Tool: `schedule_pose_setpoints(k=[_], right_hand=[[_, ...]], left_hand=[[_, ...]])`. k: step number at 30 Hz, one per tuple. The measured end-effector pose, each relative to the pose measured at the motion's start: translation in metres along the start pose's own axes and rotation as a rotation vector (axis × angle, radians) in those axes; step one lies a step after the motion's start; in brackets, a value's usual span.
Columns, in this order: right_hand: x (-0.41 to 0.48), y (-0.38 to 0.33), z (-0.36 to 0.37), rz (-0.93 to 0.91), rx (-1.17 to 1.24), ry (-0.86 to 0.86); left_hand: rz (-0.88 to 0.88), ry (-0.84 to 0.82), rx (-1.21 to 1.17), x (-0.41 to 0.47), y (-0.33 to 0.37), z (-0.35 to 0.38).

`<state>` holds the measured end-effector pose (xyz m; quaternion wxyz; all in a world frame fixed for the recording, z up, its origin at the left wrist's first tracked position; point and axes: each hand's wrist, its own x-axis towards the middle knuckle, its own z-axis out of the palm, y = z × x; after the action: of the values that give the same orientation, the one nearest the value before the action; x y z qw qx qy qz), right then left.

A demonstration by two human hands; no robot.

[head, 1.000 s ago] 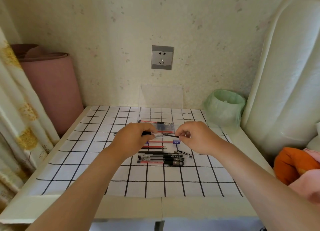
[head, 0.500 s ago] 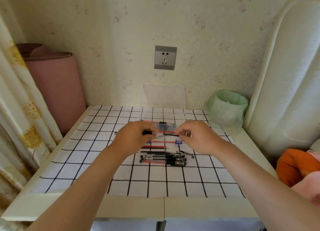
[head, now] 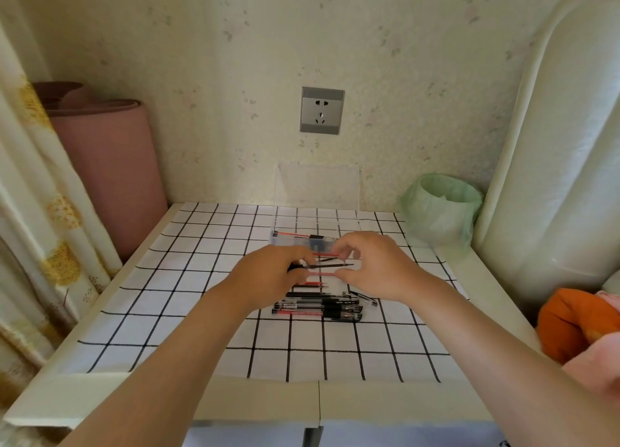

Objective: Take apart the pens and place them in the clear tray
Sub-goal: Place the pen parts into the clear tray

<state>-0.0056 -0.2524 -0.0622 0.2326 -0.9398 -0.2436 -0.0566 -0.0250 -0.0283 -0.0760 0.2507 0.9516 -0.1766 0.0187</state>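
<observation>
Item: black refill (head: 330,265), just before the clear tray (head: 303,243). My left hand (head: 268,279) pinches it; right hand (head: 375,268) parted (pens (head: 318,307) remain). Next: tray it.

A white cloth (head: 188,279) with a black grid covers the table. On it lie black and red pens (head: 318,307). Left of the cloth stands a dusty-pink roll (head: 107,171); behind it a grey socket (head: 322,110); right, a pale green bag (head: 439,208).
</observation>
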Motion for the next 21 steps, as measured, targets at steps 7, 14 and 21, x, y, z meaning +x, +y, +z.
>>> schedule_pose_setpoints(k=[7,14,21], right_hand=[[-0.003,-0.005,0.000,0.013,0.077,-0.045],[0.000,-0.001,0.004,0.044,0.145,-0.081],[-0.004,0.017,0.005,0.145,-0.134,-0.263]], left_hand=[[-0.004,-0.052,-0.031,0.000,0.000,0.004],[-0.009,-0.076,0.013,0.002,0.004,0.009],[-0.038,-0.135,-0.007,-0.001,0.003,0.009]])
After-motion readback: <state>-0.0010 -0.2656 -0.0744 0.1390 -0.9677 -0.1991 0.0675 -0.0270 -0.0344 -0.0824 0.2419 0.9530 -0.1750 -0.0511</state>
